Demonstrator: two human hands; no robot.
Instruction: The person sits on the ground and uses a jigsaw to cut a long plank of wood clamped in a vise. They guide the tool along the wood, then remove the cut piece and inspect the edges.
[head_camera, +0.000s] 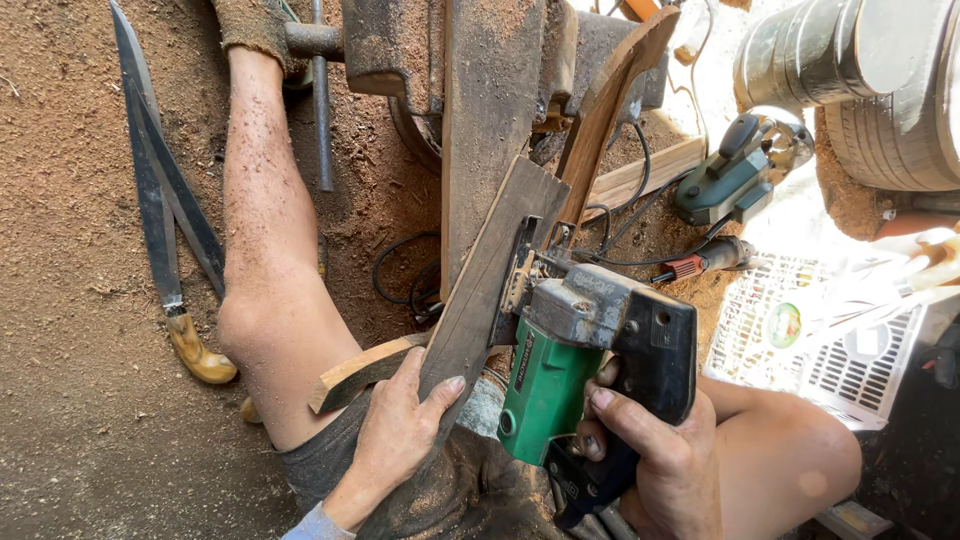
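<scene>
Here, a grey, dusty wooden board (480, 290), seemingly curved, sawdust-coated.

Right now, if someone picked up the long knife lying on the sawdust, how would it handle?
The knife would probably stay stiff: its blade looks like long, straight metal. It seems blade-heavy, since the pale handle is short beside that blade. It likely won't roll, lying flat on the sawdust floor, though the dusty handle could be a bit slippery.
</scene>
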